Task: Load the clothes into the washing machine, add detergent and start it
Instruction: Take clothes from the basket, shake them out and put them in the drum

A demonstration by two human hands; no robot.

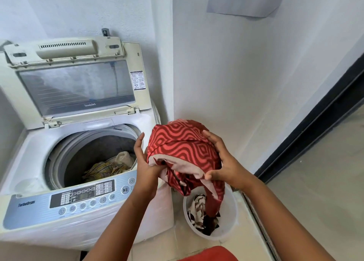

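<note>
A white top-loading washing machine (33, 148) stands at the left with its lid (76, 83) raised. Checked and beige clothes (110, 167) lie in its drum. I hold a bundled red patterned cloth (181, 144) between both hands, just right of the drum opening. My left hand (144, 162) supports the bundle's left side from below. My right hand (222, 162) grips its right side. A tail of the cloth hangs down into the white bucket (229, 227) on the floor, which holds brown-and-white clothes (199, 209).
The machine's control panel (82, 193) faces me along its front edge. A white wall corner (171, 63) rises right behind the bundle. A dark-framed glass door (315, 122) runs along the right side. No detergent is in view.
</note>
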